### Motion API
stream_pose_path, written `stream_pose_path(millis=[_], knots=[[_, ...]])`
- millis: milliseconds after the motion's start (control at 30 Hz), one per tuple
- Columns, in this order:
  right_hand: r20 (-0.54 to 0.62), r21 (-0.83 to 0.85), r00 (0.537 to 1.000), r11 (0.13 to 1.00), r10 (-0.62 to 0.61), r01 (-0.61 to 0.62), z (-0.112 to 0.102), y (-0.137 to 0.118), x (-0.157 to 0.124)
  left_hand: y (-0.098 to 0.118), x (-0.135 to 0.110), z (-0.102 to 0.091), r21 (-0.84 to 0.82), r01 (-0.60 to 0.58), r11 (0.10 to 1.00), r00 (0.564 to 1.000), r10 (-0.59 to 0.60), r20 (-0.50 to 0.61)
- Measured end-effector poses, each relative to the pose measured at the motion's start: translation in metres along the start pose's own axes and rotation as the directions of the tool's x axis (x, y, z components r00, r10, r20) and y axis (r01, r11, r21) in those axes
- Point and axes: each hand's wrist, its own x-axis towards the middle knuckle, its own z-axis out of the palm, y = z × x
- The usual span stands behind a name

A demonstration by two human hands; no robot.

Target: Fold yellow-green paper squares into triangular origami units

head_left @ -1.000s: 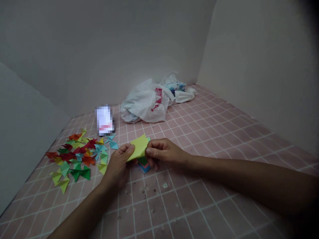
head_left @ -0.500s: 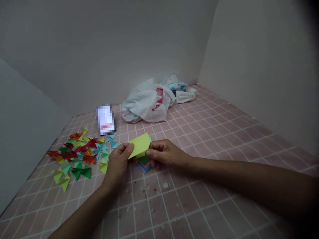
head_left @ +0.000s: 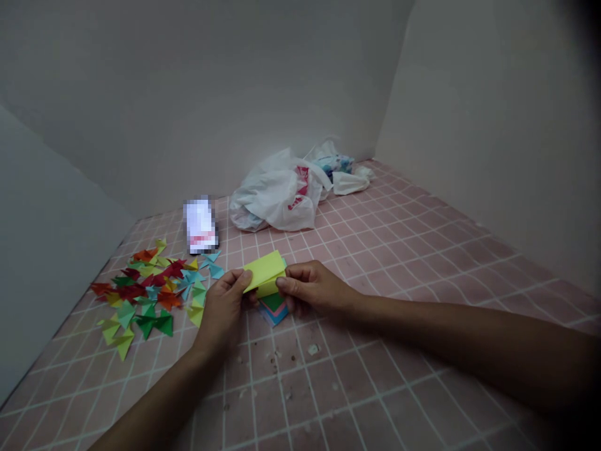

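Left hand (head_left: 221,310) and right hand (head_left: 310,288) have their grips closed, pinching a folded yellow paper sheet (head_left: 264,274) over a small stack of coloured paper squares (head_left: 273,311) left to go; a big heap of finished origami pieces (head_left: 150,294) sits near the left edge of the pink tiled floor (head_left: 357,369).

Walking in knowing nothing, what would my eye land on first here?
The bright heap of folded paper pieces in reds, greens and yellows lies left on the pink grid-patterned surface. At centre, the left hand and right hand pinch a folded yellow paper above a small stack of coloured paper. Farther back lies a crumpled white plastic bag.
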Motion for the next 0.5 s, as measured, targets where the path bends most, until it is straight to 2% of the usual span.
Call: stream_pose_path(millis=[233, 367, 433, 500], knots=[[-0.017, 0.105, 0.999, 0.994, 0.030, -0.028, -0.0023, 0.0012, 0.0011, -0.0007, 0.0007, -0.0021, 0.034, -0.044, 0.998, 0.999, 0.045, -0.018], [-0.058, 0.173, 0.997, 0.984, 0.042, -0.031, -0.0046, 0.0019, 0.0040, -0.0039, 0.0035, -0.0055, 0.101, -0.128, 0.987, 0.991, 0.130, -0.013], [-0.089, 0.163, 0.996, 0.986, -0.002, 0.017, -0.0046, 0.0022, 0.0050, -0.0047, 0.0031, -0.0056, 0.134, -0.183, 0.974, 0.983, 0.182, 0.020], [-0.093, 0.141, 0.994, 0.987, -0.059, 0.072, -0.0040, 0.0022, 0.0052, -0.0034, 0.0006, -0.0045, 0.201, -0.289, 0.936, 0.957, 0.280, 0.071]])
